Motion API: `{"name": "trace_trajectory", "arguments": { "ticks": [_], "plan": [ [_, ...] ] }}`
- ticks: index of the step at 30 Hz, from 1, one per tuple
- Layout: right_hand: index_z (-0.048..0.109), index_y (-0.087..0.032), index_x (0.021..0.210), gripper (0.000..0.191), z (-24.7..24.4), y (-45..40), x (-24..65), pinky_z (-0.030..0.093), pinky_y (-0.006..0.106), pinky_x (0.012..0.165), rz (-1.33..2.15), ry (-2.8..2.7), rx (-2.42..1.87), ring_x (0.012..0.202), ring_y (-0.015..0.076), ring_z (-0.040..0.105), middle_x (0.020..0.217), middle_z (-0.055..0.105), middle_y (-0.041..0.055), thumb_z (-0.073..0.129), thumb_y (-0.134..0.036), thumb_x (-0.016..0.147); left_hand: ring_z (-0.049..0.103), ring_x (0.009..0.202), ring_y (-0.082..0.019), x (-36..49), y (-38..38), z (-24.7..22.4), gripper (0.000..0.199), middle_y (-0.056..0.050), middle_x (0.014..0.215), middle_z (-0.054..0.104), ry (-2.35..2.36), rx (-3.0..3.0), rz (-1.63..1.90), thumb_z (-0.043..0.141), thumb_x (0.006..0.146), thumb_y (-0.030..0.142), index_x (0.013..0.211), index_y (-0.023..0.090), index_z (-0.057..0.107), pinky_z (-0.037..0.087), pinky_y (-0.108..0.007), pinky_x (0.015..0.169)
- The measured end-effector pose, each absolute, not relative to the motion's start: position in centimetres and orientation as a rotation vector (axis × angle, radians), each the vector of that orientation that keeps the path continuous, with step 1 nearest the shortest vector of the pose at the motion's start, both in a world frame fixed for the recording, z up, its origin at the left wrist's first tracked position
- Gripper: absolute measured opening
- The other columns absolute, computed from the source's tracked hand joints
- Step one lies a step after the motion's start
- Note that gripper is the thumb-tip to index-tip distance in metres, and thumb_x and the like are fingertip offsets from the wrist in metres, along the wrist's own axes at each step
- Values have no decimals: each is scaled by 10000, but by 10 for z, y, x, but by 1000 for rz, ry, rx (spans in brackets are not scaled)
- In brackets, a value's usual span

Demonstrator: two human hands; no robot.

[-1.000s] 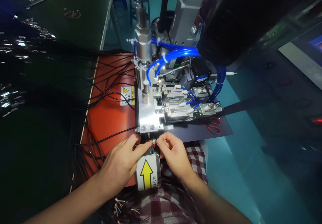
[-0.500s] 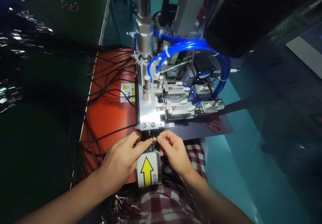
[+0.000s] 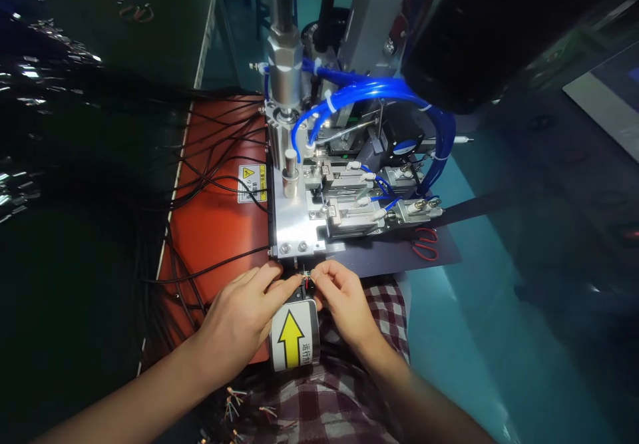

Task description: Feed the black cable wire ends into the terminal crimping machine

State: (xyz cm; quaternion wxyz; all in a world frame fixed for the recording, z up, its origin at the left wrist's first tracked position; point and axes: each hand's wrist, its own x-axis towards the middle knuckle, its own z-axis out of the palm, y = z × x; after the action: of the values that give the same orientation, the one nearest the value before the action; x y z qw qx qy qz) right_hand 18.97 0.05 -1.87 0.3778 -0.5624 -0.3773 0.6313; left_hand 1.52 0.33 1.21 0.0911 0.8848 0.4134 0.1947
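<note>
Thin coloured wires [image 3: 307,277], one of them red, lie between my fingertips at the front edge of the machine [image 3: 294,224]. My left hand [image 3: 244,307] is bent over the machine's front, its index finger stretched to the wires and its other fingers curled. From the right, my right hand [image 3: 344,297] pinches the wire ends between thumb and index finger. Just below sits a white plate with a yellow arrow [image 3: 291,337]. What my left fingers grip is partly hidden under the hand.
Black cables [image 3: 219,184] cross the orange surface [image 3: 214,237] on the left. Blue air hoses [image 3: 379,90] loop over the metal cylinders. Red-handled scissors [image 3: 426,244] lie at the right on the dark plate. Stripped cable ends [image 3: 233,404] hang near my lap.
Both hands stay at the wires with almost no movement. The whole view has shifted very slightly.
</note>
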Motion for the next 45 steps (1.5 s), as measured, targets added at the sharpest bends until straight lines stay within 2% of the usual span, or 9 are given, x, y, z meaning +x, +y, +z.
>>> {"name": "trace_trajectory", "arguments": {
  "ticks": [5,8,13,17,23,30,35,40,45],
  "plan": [
    [577,-164,776,200,-17,3,194,334,227,474,1496,-1054,-1452,502,94,417,606,488,-36,580,-360,815,619,711,-218,14,4,11,328,-108,856,609,1223,2617,591,362,914,136,1083,120,642,554,-337,591],
    [577,-163,735,179,-16,7,192,321,225,485,1399,-1152,-1493,520,91,399,614,480,-35,594,-327,805,619,707,-220,14,4,11,320,-111,850,612,1216,2608,606,378,899,112,1082,108,641,553,-334,587],
    [542,-157,719,230,-23,10,195,291,225,437,1594,-1016,-1532,443,83,383,537,462,-50,585,-373,786,618,744,-226,13,3,11,313,-116,887,625,1201,2597,622,400,872,70,1078,105,633,552,-336,623],
    [558,-153,729,261,-25,0,198,260,214,424,1579,-1003,-1533,439,72,337,520,413,-64,584,-406,787,617,752,-217,12,3,11,290,-100,892,635,1196,2550,622,420,870,76,1079,115,619,548,-326,640],
    [588,-139,692,249,-13,-9,188,291,218,432,1751,-865,-1493,447,74,372,550,484,-34,655,-379,704,621,772,-223,12,5,10,278,-112,901,638,1202,2557,651,412,877,83,1064,119,615,546,-325,646],
    [602,-171,691,140,-2,-5,191,355,247,543,1113,-1371,-1645,562,112,451,624,516,-11,567,-264,789,619,763,-206,12,6,9,277,-100,895,635,1190,2454,659,454,848,52,1055,128,622,543,-310,653],
    [559,-167,685,176,-14,5,199,273,222,428,1615,-1082,-1522,434,81,348,500,415,-62,574,-312,781,617,748,-202,11,6,7,289,-88,868,630,1194,2435,660,447,846,46,1051,135,630,535,-304,633],
    [633,-163,776,210,-16,7,195,272,233,456,1400,-1179,-1538,491,93,347,558,441,-45,577,-363,807,626,749,-213,13,7,8,283,-96,879,637,1193,2463,670,451,842,52,1046,128,632,542,-320,634],
    [626,-158,654,183,-13,10,180,240,242,459,1306,-1154,-1585,479,89,306,496,376,-63,636,-311,753,640,760,-216,13,7,11,280,-104,885,650,1210,2488,665,423,852,59,1007,123,648,550,-322,643]
  ]
}}
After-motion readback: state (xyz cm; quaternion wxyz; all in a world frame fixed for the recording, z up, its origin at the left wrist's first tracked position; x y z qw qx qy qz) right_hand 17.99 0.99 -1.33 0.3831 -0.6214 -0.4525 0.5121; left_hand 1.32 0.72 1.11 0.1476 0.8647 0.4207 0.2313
